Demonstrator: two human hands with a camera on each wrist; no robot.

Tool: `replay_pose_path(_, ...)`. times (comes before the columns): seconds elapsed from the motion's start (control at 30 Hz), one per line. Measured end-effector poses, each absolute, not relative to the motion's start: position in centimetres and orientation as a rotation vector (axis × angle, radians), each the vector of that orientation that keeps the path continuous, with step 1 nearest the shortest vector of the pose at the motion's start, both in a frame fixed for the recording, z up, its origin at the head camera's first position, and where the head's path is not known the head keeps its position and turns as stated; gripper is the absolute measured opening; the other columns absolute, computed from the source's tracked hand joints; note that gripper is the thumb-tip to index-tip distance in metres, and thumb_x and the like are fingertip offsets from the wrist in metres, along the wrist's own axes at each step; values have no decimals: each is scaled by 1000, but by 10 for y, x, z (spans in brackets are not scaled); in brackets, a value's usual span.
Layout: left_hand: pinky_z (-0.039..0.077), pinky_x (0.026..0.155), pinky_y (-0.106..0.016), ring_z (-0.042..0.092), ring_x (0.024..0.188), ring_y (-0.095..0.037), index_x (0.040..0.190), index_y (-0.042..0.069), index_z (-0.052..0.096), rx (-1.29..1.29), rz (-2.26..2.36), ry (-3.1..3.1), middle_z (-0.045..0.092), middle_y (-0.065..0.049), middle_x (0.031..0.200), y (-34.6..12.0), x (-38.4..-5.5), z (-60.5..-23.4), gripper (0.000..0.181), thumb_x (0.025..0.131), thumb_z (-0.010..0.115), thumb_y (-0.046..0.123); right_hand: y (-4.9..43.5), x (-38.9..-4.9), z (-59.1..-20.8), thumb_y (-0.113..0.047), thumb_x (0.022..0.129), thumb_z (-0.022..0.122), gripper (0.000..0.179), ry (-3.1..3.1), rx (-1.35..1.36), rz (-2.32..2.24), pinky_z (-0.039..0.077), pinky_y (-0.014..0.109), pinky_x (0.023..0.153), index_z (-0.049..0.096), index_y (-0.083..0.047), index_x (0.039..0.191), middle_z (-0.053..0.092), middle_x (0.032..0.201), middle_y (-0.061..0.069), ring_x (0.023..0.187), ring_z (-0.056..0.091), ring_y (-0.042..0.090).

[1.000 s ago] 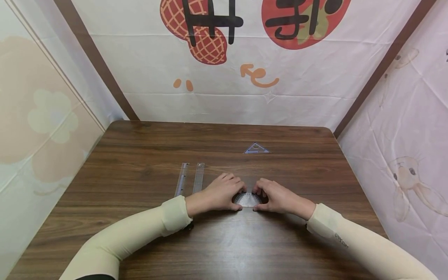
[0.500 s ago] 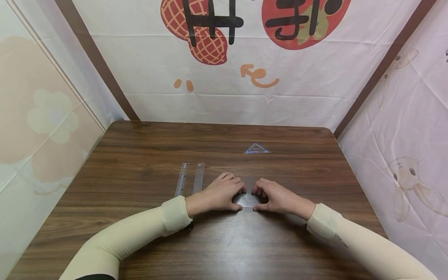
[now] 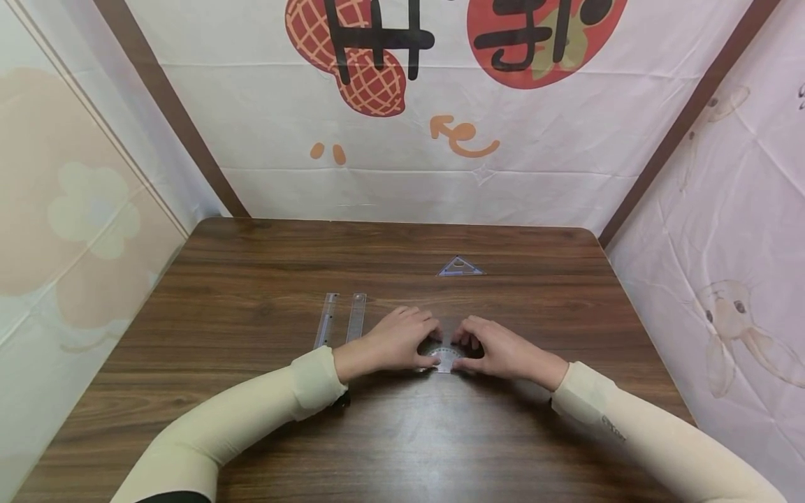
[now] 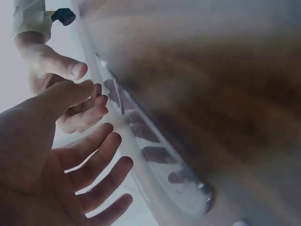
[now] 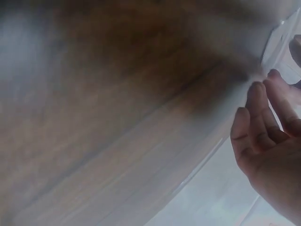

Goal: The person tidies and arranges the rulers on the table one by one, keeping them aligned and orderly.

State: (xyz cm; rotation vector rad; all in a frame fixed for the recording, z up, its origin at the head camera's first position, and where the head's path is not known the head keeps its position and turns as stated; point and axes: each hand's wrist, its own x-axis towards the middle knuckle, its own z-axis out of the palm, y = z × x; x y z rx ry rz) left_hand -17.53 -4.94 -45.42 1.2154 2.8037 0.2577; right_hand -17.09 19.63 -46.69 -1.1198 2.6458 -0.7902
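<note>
A clear half-round protractor (image 3: pixel 446 360) lies flat on the wooden table in the head view, between the two hands. My left hand (image 3: pixel 402 340) is over its left side, thumb overlapping it. In the left wrist view, that hand's fingers (image 4: pixel 101 187) are loosely spread. My right hand (image 3: pixel 499 349) stays at the protractor's right side, its thumb by the straight edge. Its fingers (image 5: pixel 254 120) appear loosely bent in the right wrist view. A clear ruler (image 4: pixel 155 150) shows close to the camera in the left wrist view.
Two clear rulers, one blue-marked (image 3: pixel 325 321) and one plainer (image 3: pixel 356 318), lie side by side beyond the left forearm. Farther back is a small clear set square (image 3: pixel 460 267) with blue markings. Printed fabric walls (image 3: pixel 402 188) enclose the table (image 3: pixel 251 293).
The left hand has risen slightly, its thumb shifting from the protractor's bottom corner up over its face. The right hand has also lifted a little. The protractor stays nearly in place.
</note>
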Motion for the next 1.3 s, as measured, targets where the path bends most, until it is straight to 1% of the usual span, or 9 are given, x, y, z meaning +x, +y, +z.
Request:
replay_pose_path(0.17,48,96,-40,59,107,-19,124,19,66,1168,287,2821,63,1,118,-46,-189,-447,51,87,72,53,201,-183,-461,-30,86,82,40,2718,-1102,-808,51,29,75,65,-8,114,63,99,2,85,59,16)
replay_pose_path(0.3,49,90,-37,59,104,-19,129,19,64,1108,298,2837,63,0,121,-43,-203,-441,52,88,72,51,205,-196,-458,-30,86,82,44,2769,-1105,-807,51,34,79,65,-5,118,65,105,8,91,61,21)
replay_pose_path(0.47,49,92,-40,59,109,-23,133,17,62,1036,308,2854,62,-2,126,-39,-220,-435,55,90,71,51,210,-213,-456,-33,86,81,46,2825,-1076,-790,50,39,85,67,-4,119,65,111,10,98,61,26)
replay_pose_path(0.53,49,93,-41,59,110,-24,133,16,62,1013,306,2863,61,-3,126,-37,-226,-431,57,90,71,51,213,-219,-454,-34,87,80,46,2847,-1056,-773,50,38,83,67,-5,120,65,110,10,96,60,26)
replay_pose_path(0.73,48,94,-41,58,112,-25,134,14,62,942,297,2894,61,-4,126,-32,-244,-425,58,90,71,51,219,-233,-450,-34,88,79,49,2873,-984,-769,46,38,77,66,-4,125,63,109,13,92,58,31)
replay_pose_path(0.83,48,94,-40,57,113,-25,135,16,61,904,291,2895,60,-3,126,-29,-250,-423,59,90,70,53,223,-238,-449,-36,88,78,51,2881,-927,-766,48,41,80,65,-4,126,63,112,13,96,57,30)
replay_pose_path(0.97,48,92,-38,57,110,-22,136,16,61,870,306,2886,60,-2,124,-27,-259,-423,61,90,69,55,227,-245,-450,-36,88,78,53,2895,-897,-757,48,42,81,64,-4,128,62,113,13,98,57,30)
replay_pose_path(1.13,47,89,-38,56,104,-22,134,14,62,842,350,2906,61,-2,118,-23,-270,-426,59,90,71,52,231,-255,-451,-33,87,80,53,2916,-895,-756,47,43,82,63,-2,128,63,111,15,98,57,32)
replay_pose_path(1.3,47,88,-38,55,105,-21,134,14,61,811,365,2930,60,-2,121,-17,-280,-430,59,90,71,51,232,-265,-452,-30,87,81,53,2914,-843,-775,47,46,88,63,0,127,62,115,15,102,58,32)
